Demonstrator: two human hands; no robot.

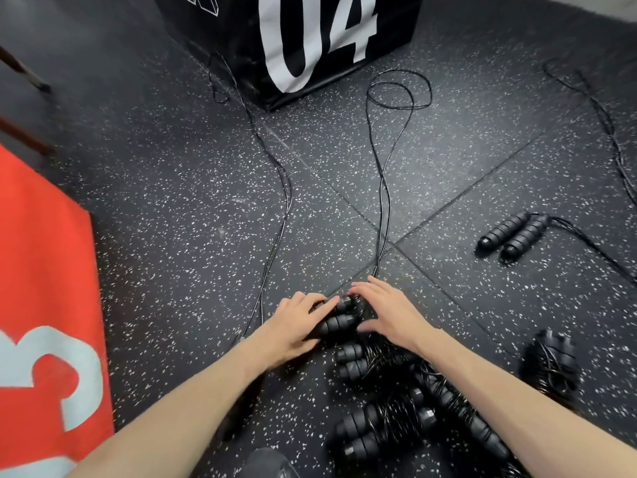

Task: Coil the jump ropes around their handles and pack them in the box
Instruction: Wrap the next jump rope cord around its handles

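Two handles point(339, 317) lie under left fingers point(312, 305) (right fingers point(365, 291) above).

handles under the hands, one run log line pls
left hand grips handle pair | right hand open over it | rope uncoiled

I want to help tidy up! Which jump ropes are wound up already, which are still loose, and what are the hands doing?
Left hand: holds a pair of handles on the floor.
Right hand: open, fingers spread over those handles.
Rope being held: uncoiled, stretched away.
Second loose rope: uncoiled, on the floor.
Far rope: uncoiled, handles side by side.
Coiled bundles: wound, lying together.
Separate bundle: wound, lying apart.
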